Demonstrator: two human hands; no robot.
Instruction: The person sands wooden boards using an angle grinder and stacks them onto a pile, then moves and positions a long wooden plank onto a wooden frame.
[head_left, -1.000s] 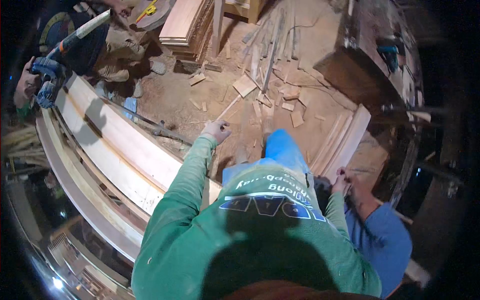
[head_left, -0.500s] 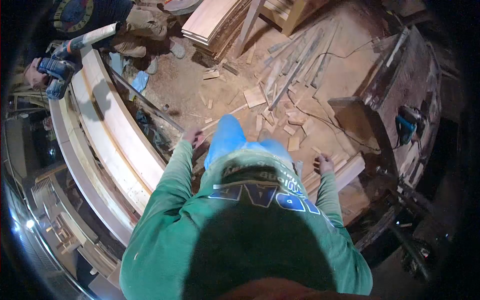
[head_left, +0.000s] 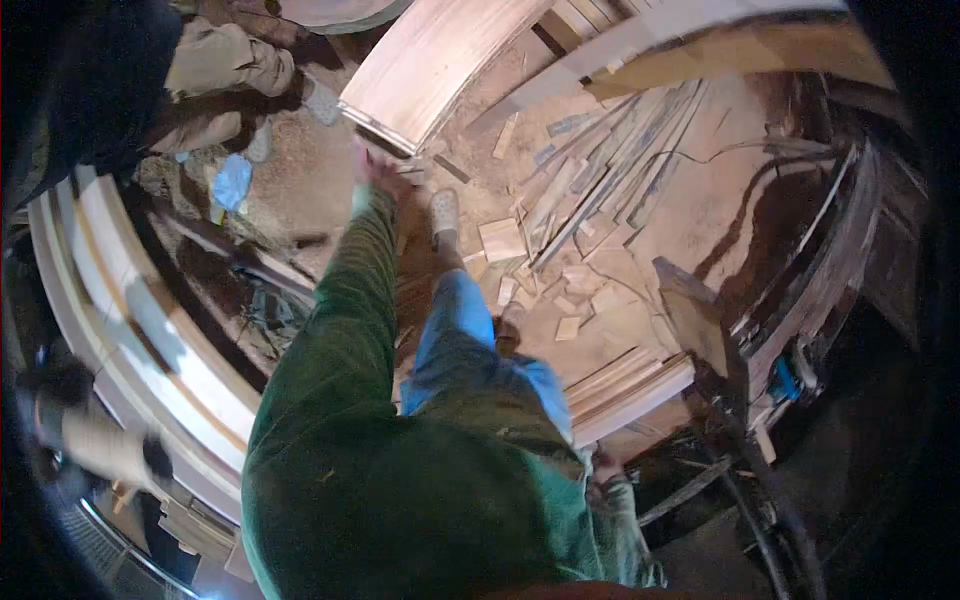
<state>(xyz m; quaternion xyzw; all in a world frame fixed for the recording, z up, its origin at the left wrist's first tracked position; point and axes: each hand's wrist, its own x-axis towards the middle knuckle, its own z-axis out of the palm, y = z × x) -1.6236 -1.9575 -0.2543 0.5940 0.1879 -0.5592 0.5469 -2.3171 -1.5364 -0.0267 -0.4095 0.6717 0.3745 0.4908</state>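
Observation:
My left hand (head_left: 382,172) reaches far forward on an outstretched green sleeve, to the near end of a stack of wooden boards (head_left: 430,75). Its fingers look spread and lie at the end of the boards. Blur hides whether they touch. Low by my right side hangs my right hand (head_left: 606,470), smeared by motion, close to the end of a second stack of planks (head_left: 640,395). Whether its fingers are closed cannot be made out.
Wood offcuts (head_left: 570,300) and long thin strips (head_left: 610,170) litter the floor. Long pale boards (head_left: 150,310) lie along the left. Another person's trousered legs (head_left: 225,75) are at upper left. A dark wooden structure (head_left: 790,310) stands at right, and a cable (head_left: 690,155) crosses the floor.
My left hand has moved forward to the far board stack, and my body has leaned and turned that way. My right hand has dropped lower. The blue power tool at left has left its earlier place.

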